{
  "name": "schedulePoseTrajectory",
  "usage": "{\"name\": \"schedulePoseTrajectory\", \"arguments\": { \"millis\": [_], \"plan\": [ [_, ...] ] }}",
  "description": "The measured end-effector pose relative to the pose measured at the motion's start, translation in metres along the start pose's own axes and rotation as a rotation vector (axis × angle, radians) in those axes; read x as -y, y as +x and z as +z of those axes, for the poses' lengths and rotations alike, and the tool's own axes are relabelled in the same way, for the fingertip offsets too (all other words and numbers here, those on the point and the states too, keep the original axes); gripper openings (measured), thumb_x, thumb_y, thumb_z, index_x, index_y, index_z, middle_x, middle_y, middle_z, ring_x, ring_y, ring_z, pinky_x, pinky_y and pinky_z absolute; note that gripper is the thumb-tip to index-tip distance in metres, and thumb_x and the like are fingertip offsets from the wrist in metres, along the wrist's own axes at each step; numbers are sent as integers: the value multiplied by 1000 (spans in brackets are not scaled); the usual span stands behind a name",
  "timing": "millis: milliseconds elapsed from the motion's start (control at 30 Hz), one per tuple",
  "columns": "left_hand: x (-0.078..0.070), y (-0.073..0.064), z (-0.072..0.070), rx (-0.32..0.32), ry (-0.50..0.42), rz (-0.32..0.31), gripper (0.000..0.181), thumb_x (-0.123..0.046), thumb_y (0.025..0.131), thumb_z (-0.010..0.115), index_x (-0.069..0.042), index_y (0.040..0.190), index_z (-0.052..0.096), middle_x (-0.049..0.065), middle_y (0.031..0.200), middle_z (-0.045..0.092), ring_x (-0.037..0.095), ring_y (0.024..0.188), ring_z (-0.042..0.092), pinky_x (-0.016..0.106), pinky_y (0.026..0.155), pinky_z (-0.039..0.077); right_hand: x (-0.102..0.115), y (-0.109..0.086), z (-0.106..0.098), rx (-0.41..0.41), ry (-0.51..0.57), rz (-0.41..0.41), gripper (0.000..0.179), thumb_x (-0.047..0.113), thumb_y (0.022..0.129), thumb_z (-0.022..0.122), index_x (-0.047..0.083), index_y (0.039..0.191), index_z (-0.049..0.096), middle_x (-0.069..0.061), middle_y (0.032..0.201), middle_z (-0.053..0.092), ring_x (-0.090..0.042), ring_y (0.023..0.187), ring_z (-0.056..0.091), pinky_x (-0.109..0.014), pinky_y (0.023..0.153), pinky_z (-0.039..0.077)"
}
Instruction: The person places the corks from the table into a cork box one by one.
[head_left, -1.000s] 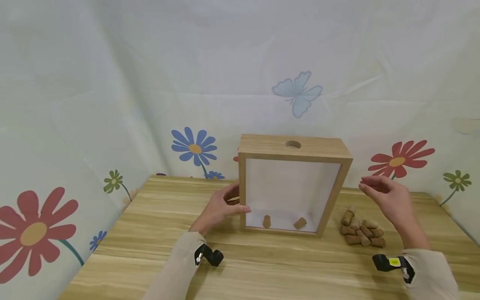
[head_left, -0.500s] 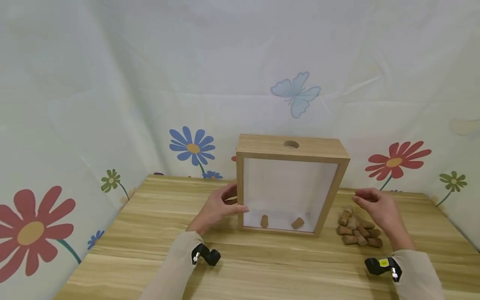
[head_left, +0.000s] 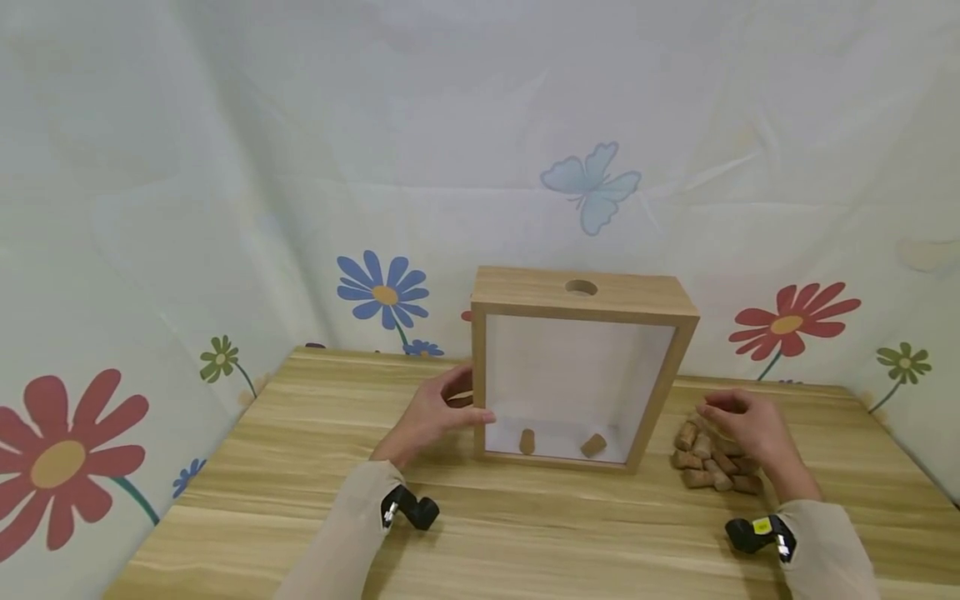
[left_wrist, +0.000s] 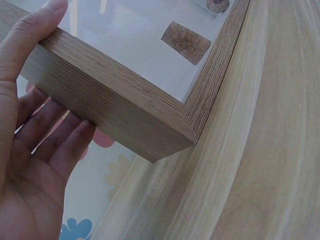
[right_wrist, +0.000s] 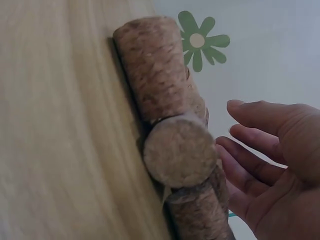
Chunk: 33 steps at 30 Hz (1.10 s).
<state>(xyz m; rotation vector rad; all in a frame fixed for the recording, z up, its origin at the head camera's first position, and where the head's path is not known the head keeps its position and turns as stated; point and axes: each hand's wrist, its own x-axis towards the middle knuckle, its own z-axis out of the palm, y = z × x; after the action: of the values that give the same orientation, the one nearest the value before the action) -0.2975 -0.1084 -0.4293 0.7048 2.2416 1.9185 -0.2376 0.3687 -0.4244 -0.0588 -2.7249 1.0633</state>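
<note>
A shallow wooden shadow box (head_left: 517, 289) with a clear front and a round hole (head_left: 581, 287) in its top stands upright on the table. My left hand (head_left: 431, 417) grips its left side, thumb on the front frame and fingers behind, as the left wrist view also shows. Inside lie two corks, one cork (head_left: 528, 442) at the left and another cork (head_left: 594, 445) at the right. My right hand (head_left: 757, 423) is over a pile of corks (head_left: 697, 478) right of the box. In the right wrist view its fingers (right_wrist: 250, 165) are loosely bent beside the corks, thumb apart, holding nothing.
The wood-grain table (head_left: 562, 542) reaches back to a pale curtain (head_left: 420, 167) printed with flowers and a butterfly. Black wrist cameras are strapped over both sleeves.
My right hand has come down and to the left, from above the cork pile to right at it. My left hand keeps its grip on the box; the head view has shifted slightly.
</note>
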Motion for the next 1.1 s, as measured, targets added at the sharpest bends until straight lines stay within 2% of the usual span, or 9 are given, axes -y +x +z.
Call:
{"name": "schedulePoseTrajectory", "arguments": {
  "millis": [300, 600, 900, 1000, 1100],
  "plan": [
    [1, 1, 0, 2, 0, 1, 78, -20, 84, 94, -11, 153, 57, 11, 141, 65, 33, 130, 63, 43, 110, 52, -6, 2, 3, 43, -8, 14, 42, 21, 105, 69, -15, 126, 66, -33, 122, 69, -48, 112, 64, -44, 84, 55],
    [1, 3, 0, 0, 18, -1, 76, -14, 85, 92, -11, 152, 57, 10, 141, 66, 33, 130, 63, 44, 110, 52, -4, 0, 4, 56, -7, 32, 43, 23, 107, 68, -15, 126, 66, -32, 121, 69, -47, 112, 64, -41, 82, 54],
    [1, 2, -1, 5, 14, -1, 80, -20, 83, 94, -12, 153, 56, 10, 140, 65, 33, 131, 63, 43, 110, 52, -4, -1, 2, 134, 25, 59, 50, 31, 108, 65, -13, 130, 65, -32, 128, 67, -53, 123, 57, -64, 97, 50],
    [1, 2, -1, 9, 5, -3, 80, -19, 84, 94, -11, 153, 56, 11, 141, 65, 34, 131, 63, 44, 110, 52, -4, -1, 3, 137, 32, 56, 47, 30, 108, 66, -12, 130, 65, -31, 127, 68, -50, 120, 59, -61, 96, 51],
    [1, 2, 0, 8, 5, -2, 80, -18, 84, 94, -11, 153, 56, 11, 141, 65, 33, 130, 63, 43, 109, 52, -4, -1, 3, 126, 32, 53, 45, 28, 108, 66, -12, 129, 64, -30, 124, 68, -46, 116, 61, -51, 91, 53]
  ]
}}
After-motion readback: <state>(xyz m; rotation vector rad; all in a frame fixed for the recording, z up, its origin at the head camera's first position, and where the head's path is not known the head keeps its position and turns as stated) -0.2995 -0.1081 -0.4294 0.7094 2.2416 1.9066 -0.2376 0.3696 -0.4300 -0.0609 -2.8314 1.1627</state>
